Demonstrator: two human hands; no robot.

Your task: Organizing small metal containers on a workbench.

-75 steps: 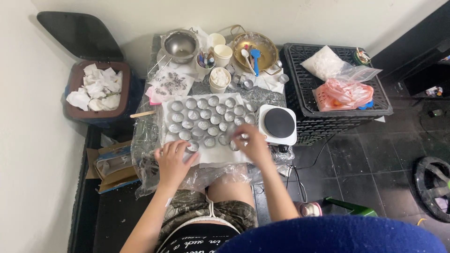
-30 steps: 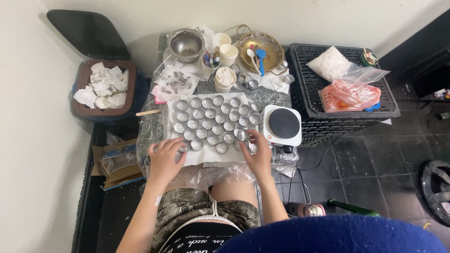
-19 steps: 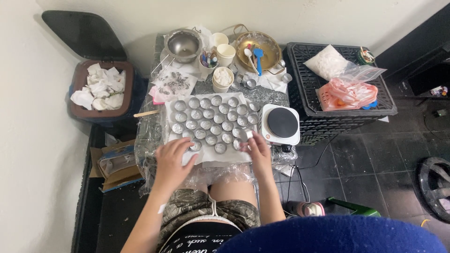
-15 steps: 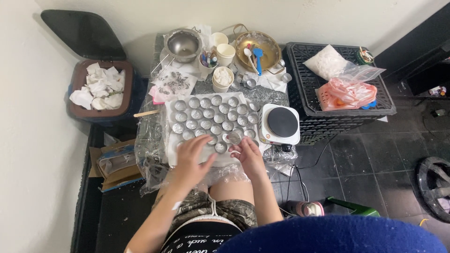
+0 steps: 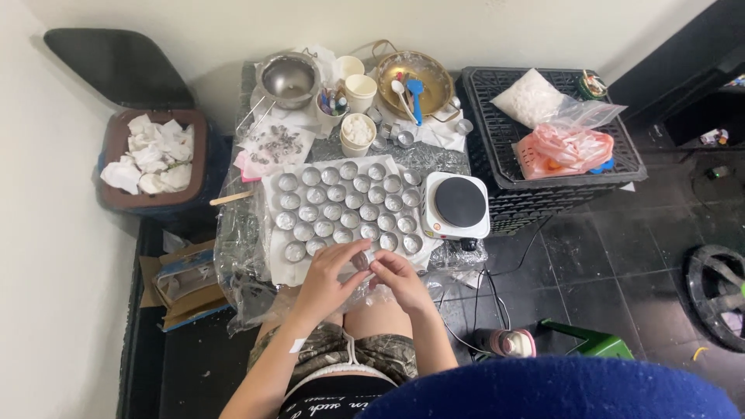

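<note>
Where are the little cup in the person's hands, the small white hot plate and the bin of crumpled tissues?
small metal cup [image 5: 362, 261], head view, on its rim between both hands' fingertips.
white hot plate [image 5: 458, 203], head view, on its dark round top.
tissue bin [image 5: 111, 147], head view, on its brown rim.

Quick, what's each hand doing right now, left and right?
Left hand: fingers curled onto a small round metal cup at the near edge of the rows.
Right hand: fingertips pinching the same cup from the other side.

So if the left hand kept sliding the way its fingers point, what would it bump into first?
The left hand points up and right, toward the small metal cup pinched between both hands. It seems to touch that cup already; beyond it lie the right hand's fingertips, then the rows of small metal cups.
</note>
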